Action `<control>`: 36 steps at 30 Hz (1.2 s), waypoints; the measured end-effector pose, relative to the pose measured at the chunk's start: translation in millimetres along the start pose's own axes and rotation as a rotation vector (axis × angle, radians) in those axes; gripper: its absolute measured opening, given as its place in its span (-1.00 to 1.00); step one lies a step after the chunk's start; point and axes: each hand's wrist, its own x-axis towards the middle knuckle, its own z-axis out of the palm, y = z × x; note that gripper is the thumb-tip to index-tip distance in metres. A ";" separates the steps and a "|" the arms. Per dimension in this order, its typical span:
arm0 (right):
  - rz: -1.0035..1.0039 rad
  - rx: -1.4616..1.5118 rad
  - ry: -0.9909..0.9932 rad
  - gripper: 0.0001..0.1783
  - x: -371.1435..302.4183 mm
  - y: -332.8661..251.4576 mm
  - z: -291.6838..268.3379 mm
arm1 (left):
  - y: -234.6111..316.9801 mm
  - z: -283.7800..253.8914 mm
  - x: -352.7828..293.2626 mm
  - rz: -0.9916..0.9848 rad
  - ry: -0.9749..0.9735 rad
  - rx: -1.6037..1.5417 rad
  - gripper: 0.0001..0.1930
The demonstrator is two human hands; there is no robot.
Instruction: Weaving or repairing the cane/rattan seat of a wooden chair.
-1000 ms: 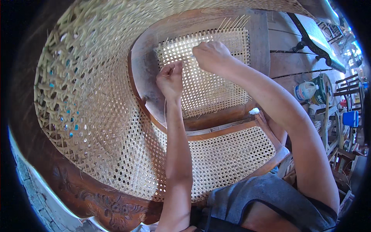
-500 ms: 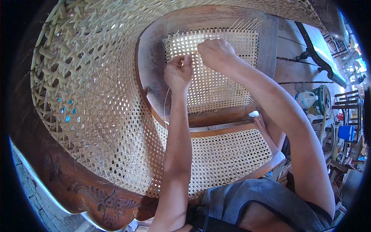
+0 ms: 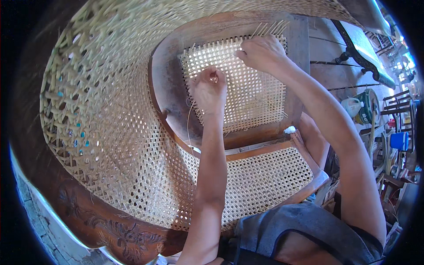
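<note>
A rectangular woven cane panel (image 3: 247,106) fills the opening in a wooden chair frame (image 3: 170,75). Over its left part is my left hand (image 3: 210,90), thumb and finger curled into a pinch. A thin cane strand (image 3: 188,121) comes out beside that hand and hangs in a loop past the forearm. My right hand (image 3: 263,53) is closed above the panel's upper right, knuckles up. What its fingertips grip is hidden beneath it. Several loose cane ends (image 3: 271,28) stick out past the panel's top edge, close to the right hand.
Finished cane mesh (image 3: 110,132) curves around the left side inside a carved dark wood rim (image 3: 128,234). Another caned section (image 3: 265,181) lies nearer to me. At right are a black-framed furniture piece (image 3: 362,57), a white jug (image 3: 352,106), a blue container (image 3: 399,140) and wooden chairs.
My right hand has moved right across the panel, away from the left hand. The left hand has shifted slightly right and nearer to me. The whole view has turned a little.
</note>
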 end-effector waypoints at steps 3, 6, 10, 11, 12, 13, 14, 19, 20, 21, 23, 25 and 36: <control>0.069 -0.026 0.154 -0.45 10.4 52.9 5.4 | 0.7 12.2 -2.5 0.079 0.006 -0.048 -0.91; 0.228 0.004 0.323 -0.37 0.7 83.3 -2.7 | 11.3 17.7 2.2 0.106 0.025 0.044 -0.93; 0.315 0.104 0.446 -0.34 -18.7 72.4 -15.3 | 37.4 27.6 19.9 0.257 0.155 -0.179 -0.85; 0.315 0.097 0.446 -0.34 -25.5 71.5 -20.3 | 52.3 33.6 26.2 0.393 0.245 -0.351 -0.82; 0.293 0.134 0.452 -0.34 -30.1 67.3 -23.6 | 66.3 27.2 28.5 0.389 0.246 -0.349 -0.82; 0.271 0.172 0.457 -0.35 -34.4 62.7 -25.6 | 79.6 20.1 29.9 0.228 0.069 -0.624 -0.81; 0.271 0.171 0.458 -0.35 -39.5 54.1 -28.6 | 87.1 13.8 29.5 0.064 -0.114 -0.892 -0.80; 0.057 0.194 0.166 -0.63 -27.8 19.8 -5.7 | 39.7 -8.9 26.9 -0.131 -0.055 -0.844 -0.83; 0.055 0.204 0.164 -0.63 -20.6 6.1 0.7 | 24.3 -14.3 22.8 -0.210 -0.051 -0.736 -0.83; 0.028 0.156 0.047 -0.71 -12.8 -3.6 4.7 | 17.0 -12.5 20.1 -0.205 -0.055 -0.736 -0.83; 0.002 0.106 -0.071 -0.78 -5.8 -14.2 10.3 | 10.3 -12.1 16.8 -0.231 -0.125 -0.586 -0.80; -0.096 0.048 -0.007 -0.82 -4.4 -20.6 14.8 | 14.0 -12.5 13.7 -0.289 -0.082 -0.541 -0.77; -0.167 0.105 0.226 -0.82 4.4 -38.0 30.1 | 7.4 -7.0 11.3 -0.293 -0.063 -0.318 -0.81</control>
